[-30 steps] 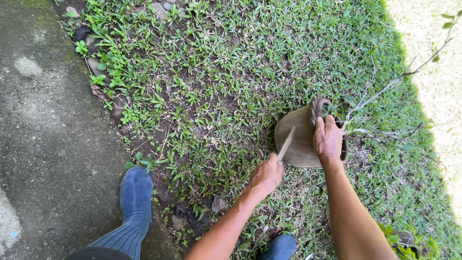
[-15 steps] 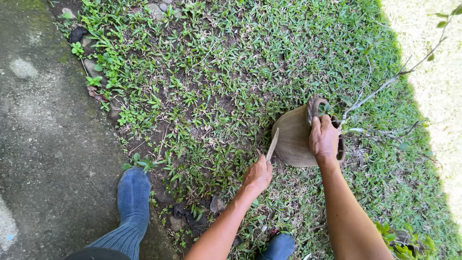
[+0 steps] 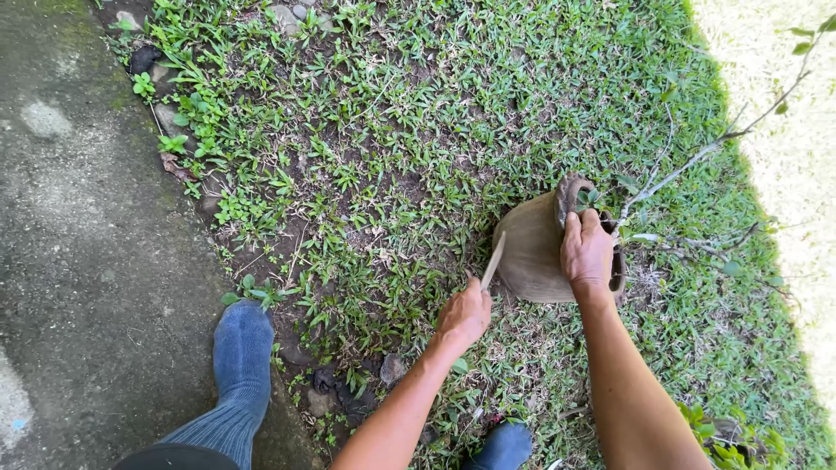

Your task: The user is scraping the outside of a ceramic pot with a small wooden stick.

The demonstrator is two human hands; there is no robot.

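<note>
Blade (image 3: 493,259) lower now — grass (image 3: 418,130) beside concrete path (image 3: 78,261)

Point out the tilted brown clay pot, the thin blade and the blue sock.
Tilted brown clay pot (image 3: 531,252), head view, its bare side wall.
Thin blade (image 3: 493,260), head view, mid-length.
Blue sock (image 3: 243,348), head view, over the foot.

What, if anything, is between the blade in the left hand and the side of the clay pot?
Nothing visible. The blade in the left hand reaches the pot wall directly; the right hand holds the rim, clear of it.
</note>
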